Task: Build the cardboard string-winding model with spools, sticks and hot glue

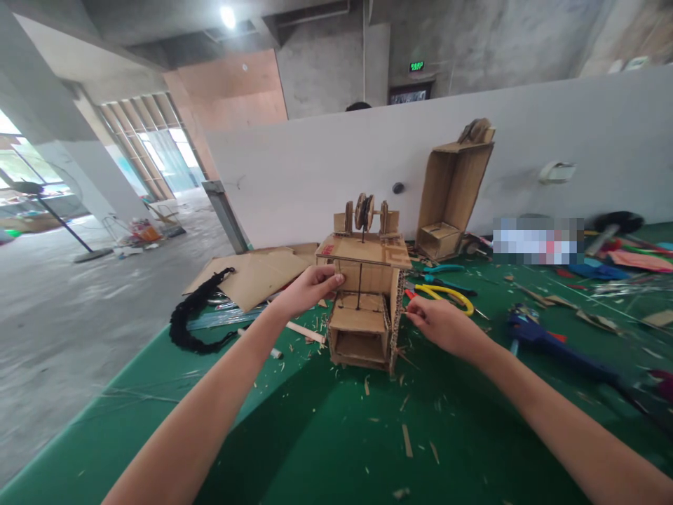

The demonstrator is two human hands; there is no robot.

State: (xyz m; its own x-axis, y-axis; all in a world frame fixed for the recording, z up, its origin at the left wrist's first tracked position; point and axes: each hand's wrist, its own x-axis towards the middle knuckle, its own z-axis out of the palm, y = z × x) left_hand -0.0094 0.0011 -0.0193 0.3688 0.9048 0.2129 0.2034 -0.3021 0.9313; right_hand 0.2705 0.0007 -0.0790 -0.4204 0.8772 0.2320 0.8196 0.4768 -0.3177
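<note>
A cardboard lift model (362, 249) stands upright on the green table in front of me. On its top a cardboard pulley wheel (364, 212) sits between upright supports. From it a dark cord (360, 286) runs down to an open-fronted cardboard box (360, 321) low inside the frame. My left hand (317, 286) is closed on the model's left wall, thumb at the front edge. At the right wall, my right hand (432, 319) pinches what looks like the end of a thin stick (404, 313); the fingers hide most of it.
Yellow-handled pliers (446, 293) and teal-handled pliers (442, 268) lie behind my right hand. A blue glue gun (547, 344) is at the right. Another cardboard frame (455, 189) stands behind. Cardboard sheets (263, 277) and a black braided band (184, 319) are at the left. Scraps litter the table.
</note>
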